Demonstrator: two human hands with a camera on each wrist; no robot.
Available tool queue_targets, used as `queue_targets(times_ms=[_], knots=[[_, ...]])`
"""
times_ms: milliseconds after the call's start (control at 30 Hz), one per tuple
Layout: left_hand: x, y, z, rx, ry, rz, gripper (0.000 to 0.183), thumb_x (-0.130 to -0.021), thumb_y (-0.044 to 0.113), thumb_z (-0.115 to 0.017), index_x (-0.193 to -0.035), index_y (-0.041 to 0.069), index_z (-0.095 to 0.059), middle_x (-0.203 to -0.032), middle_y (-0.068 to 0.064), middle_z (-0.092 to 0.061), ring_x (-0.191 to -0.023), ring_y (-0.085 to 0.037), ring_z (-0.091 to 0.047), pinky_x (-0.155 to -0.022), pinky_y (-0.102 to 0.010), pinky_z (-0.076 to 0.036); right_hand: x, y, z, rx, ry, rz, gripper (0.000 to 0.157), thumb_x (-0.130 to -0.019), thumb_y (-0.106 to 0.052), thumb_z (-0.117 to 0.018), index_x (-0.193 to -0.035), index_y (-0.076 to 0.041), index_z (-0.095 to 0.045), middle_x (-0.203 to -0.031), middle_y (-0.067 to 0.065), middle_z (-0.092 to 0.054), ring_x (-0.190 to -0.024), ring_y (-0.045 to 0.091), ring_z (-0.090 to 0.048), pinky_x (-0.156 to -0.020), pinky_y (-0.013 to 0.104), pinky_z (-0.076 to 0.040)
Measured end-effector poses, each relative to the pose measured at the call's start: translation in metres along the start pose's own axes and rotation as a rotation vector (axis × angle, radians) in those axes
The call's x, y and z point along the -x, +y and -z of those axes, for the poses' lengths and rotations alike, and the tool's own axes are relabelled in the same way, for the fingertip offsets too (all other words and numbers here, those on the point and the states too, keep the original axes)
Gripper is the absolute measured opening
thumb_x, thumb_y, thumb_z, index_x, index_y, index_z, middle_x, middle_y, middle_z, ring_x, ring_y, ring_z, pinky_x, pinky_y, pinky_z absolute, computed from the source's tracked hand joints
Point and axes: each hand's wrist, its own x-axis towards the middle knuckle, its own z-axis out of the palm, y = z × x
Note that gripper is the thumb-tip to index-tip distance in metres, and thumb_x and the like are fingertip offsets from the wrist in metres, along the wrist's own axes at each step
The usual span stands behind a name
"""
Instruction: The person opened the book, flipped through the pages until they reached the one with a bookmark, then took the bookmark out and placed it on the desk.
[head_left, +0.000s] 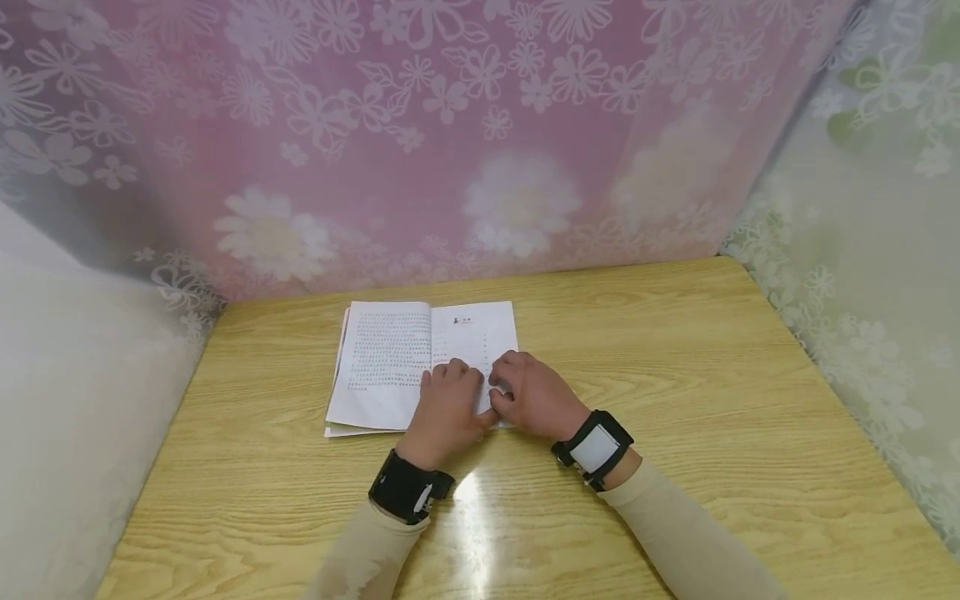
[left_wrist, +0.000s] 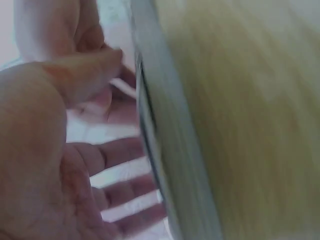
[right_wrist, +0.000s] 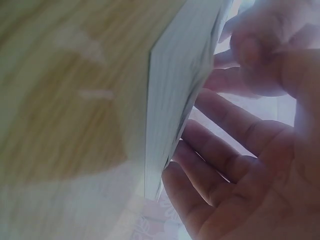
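An open book point(head_left: 386, 358) lies on the table, text on its left page and a short heading with fainter lines on its right page. My left hand point(head_left: 450, 408) rests over the lower part of the right page, fingers spread and thumb pointing at the other hand. At that page's lower right edge is my right hand point(head_left: 536, 396), its fingers bent and touching the paper. In the left wrist view, the page block point(left_wrist: 175, 130) shows edge-on, with fingertips on the page. From the right wrist, several fingertips meet the page beside the book's thick edge point(right_wrist: 170, 105).
The book is on a wood-grain table point(head_left: 675, 358). Behind it hangs a pink flowered curtain point(head_left: 420, 183), with pale patterned cloth point(head_left: 862, 233) at the right side. Each wrist wears a black strap point(head_left: 596, 450).
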Motion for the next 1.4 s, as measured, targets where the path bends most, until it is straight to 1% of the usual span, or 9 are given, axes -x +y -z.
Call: queue_targets(times_ms=[167,367,500,633,833,933,1067,1200,1400], knots=[[-0.004,0.011,-0.007,-0.061,-0.005,0.074,0.05,-0.079,0.047,-0.082,-0.101,0.009,-0.058,-0.103,-0.013,-0.052,-0.108,-0.043,-0.05,-0.098,-0.068,-0.038,0.0,0.0,0.0,0.0,0.013,0.013,0.011,-0.096,-0.018,-0.064,-0.097,-0.008,-0.069,-0.102,0.005,-0.066,-0.099,0.025,-0.063,-0.089,0.037,-0.055],[-0.006,0.013,-0.009,-0.086,-0.005,0.1,0.055,-0.077,0.047,-0.086,-0.105,0.008,-0.058,-0.103,-0.013,-0.052,-0.107,-0.041,-0.049,-0.097,-0.066,-0.038,-0.001,-0.001,0.001,-0.021,-0.001,-0.007,0.013,-0.097,-0.018,-0.064,-0.1,-0.008,-0.07,-0.106,0.006,-0.066,-0.101,0.025,-0.062,-0.091,0.039,-0.054],[-0.007,0.012,-0.008,-0.08,0.005,0.097,0.053,-0.079,0.044,-0.086,-0.106,0.007,-0.059,-0.102,-0.012,-0.052,-0.104,-0.04,-0.05,-0.093,-0.061,-0.04,-0.001,-0.003,0.003,-0.058,0.001,-0.065,0.027,-0.097,-0.02,-0.063,-0.119,-0.005,-0.066,-0.129,0.014,-0.062,-0.121,0.03,-0.058,-0.106,0.045,-0.049],[-0.008,0.008,-0.005,-0.05,0.047,0.09,0.043,-0.085,0.038,-0.082,-0.104,0.006,-0.061,-0.1,-0.013,-0.055,-0.098,-0.039,-0.053,-0.086,-0.054,-0.044,-0.001,-0.004,0.004,-0.103,0.073,-0.079,0.047,-0.094,-0.018,-0.063,-0.137,-0.001,-0.056,-0.15,0.024,-0.048,-0.142,0.039,-0.043,-0.118,0.052,-0.036],[-0.009,-0.005,0.006,0.121,0.128,0.176,0.052,-0.094,0.024,-0.077,-0.137,0.001,-0.057,-0.112,-0.019,-0.064,-0.099,-0.038,-0.063,-0.079,-0.051,-0.056,-0.003,-0.004,0.004,-0.158,0.198,-0.078,0.062,-0.091,-0.013,-0.063,-0.148,0.002,-0.044,-0.155,0.026,-0.04,-0.147,0.041,-0.036,-0.121,0.051,-0.032],[-0.007,-0.015,0.012,0.189,0.186,0.232,0.065,-0.094,0.015,-0.074,-0.151,0.003,-0.044,-0.118,-0.021,-0.061,-0.105,-0.038,-0.063,-0.078,-0.055,-0.057,-0.004,-0.006,0.005,-0.138,0.205,-0.052,0.054,-0.091,-0.014,-0.063,-0.142,0.003,-0.052,-0.147,0.024,-0.05,-0.141,0.038,-0.045,-0.118,0.051,-0.037],[-0.002,-0.031,0.021,0.205,0.255,0.255,0.079,-0.093,0.007,-0.073,-0.159,0.002,-0.031,-0.125,-0.027,-0.057,-0.11,-0.043,-0.06,-0.085,-0.058,-0.056,-0.004,-0.007,0.003,-0.077,0.122,0.039,0.023,-0.094,-0.014,-0.063,-0.112,-0.005,-0.072,-0.114,0.009,-0.07,-0.109,0.024,-0.065,-0.098,0.039,-0.054],[0.005,-0.046,0.029,0.21,0.292,0.26,0.09,-0.092,0.006,-0.073,-0.163,0.0,-0.018,-0.138,-0.032,-0.047,-0.119,-0.047,-0.054,-0.094,-0.059,-0.051,-0.002,-0.007,0.001,-0.058,0.052,0.086,0.014,-0.096,-0.012,-0.061,-0.089,-0.015,-0.073,-0.088,-0.005,-0.065,-0.083,0.013,-0.06,-0.073,0.029,-0.053],[0.015,-0.066,0.036,0.113,0.348,0.177,0.101,-0.083,-0.003,-0.074,-0.165,0.001,-0.014,-0.163,-0.038,-0.012,-0.148,-0.053,-0.023,-0.117,-0.06,-0.033,0.0,-0.009,0.002,-0.072,0.024,0.062,0.016,-0.097,-0.012,-0.061,-0.086,-0.018,-0.07,-0.083,-0.007,-0.057,-0.078,0.012,-0.053,-0.065,0.025,-0.047]])
